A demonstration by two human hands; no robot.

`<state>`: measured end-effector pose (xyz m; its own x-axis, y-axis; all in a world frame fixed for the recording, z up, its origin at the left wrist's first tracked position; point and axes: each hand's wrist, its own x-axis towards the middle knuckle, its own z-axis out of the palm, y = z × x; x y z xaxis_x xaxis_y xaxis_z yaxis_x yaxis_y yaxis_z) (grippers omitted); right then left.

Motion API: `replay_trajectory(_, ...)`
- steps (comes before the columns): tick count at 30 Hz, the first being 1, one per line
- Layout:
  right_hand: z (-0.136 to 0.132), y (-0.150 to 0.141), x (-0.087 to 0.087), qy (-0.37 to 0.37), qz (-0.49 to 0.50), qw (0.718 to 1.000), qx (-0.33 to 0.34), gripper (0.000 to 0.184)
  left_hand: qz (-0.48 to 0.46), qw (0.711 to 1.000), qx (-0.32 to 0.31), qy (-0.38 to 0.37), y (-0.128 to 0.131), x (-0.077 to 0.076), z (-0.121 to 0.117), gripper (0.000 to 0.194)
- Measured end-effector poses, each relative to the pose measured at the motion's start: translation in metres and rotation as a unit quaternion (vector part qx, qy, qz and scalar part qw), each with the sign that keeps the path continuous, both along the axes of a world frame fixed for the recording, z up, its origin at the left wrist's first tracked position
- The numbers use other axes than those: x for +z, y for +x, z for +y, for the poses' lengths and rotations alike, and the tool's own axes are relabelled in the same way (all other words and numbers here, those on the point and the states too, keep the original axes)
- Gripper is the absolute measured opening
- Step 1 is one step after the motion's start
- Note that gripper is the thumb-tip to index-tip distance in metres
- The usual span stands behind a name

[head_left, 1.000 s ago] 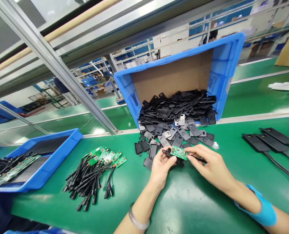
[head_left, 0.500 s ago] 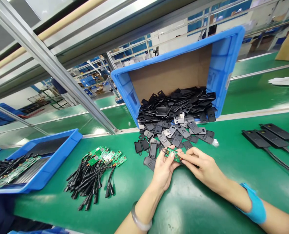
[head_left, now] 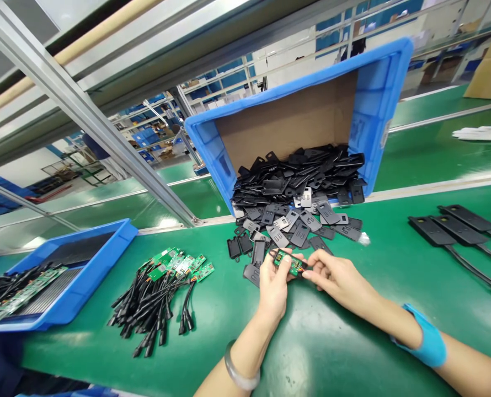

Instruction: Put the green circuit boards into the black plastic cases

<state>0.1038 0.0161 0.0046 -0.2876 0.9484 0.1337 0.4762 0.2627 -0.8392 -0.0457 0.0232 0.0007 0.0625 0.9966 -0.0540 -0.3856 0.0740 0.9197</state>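
My left hand point(head_left: 275, 281) is closed round a small black plastic case with a green circuit board point(head_left: 288, 262) lying in it, thumb pressed on the board's face. A two-digit display shows at the board's left end. At its right end, by the red and yellow wires, the thumb and fingers of my right hand point(head_left: 328, 273) are pinched together; its cable is hidden. Just beyond both hands lies a heap of black case halves point(head_left: 299, 234), spilling out of a tipped blue crate point(head_left: 378, 138).
To the left lies a bundle of circuit boards with black cables point(head_left: 158, 286). Further left stands a blue tray point(head_left: 75, 298) with more boards and cables. Cased units with cables point(head_left: 431, 229) lie at right. A metal post point(head_left: 117, 143) rises behind the bundle.
The case now shows as a black rim around the board. My right hand has shifted slightly, its fingertips now at the board's wire end. The view has moved a little.
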Motion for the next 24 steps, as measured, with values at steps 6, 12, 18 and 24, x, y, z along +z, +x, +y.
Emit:
replay_trajectory(6, 0.0, -0.002, 0.0, 0.017, -0.054, 0.998, 0.035, 0.036, 0.086, 0.994, 0.027, 0.055, -0.001, -0.001, 0.0, 0.018)
replay_trajectory(12, 0.001, -0.007, -0.011, -0.112, 0.089, 0.989, 0.048, 0.037, 0.062, 0.996, 0.012, 0.064, 0.001, -0.002, 0.001, 0.022)
replay_trajectory(18, 0.002, -0.01, -0.017, -0.159, 0.188, 0.967, 0.062, 0.043, -0.036, 0.999, 0.005, 0.008, 0.0, -0.001, 0.0, 0.025)
replay_trajectory(24, 0.003, -0.011, -0.016, -0.178, 0.199, 0.959, 0.091, 0.046, -0.08, 0.997, 0.019, 0.008, 0.005, 0.0, -0.005, 0.022)
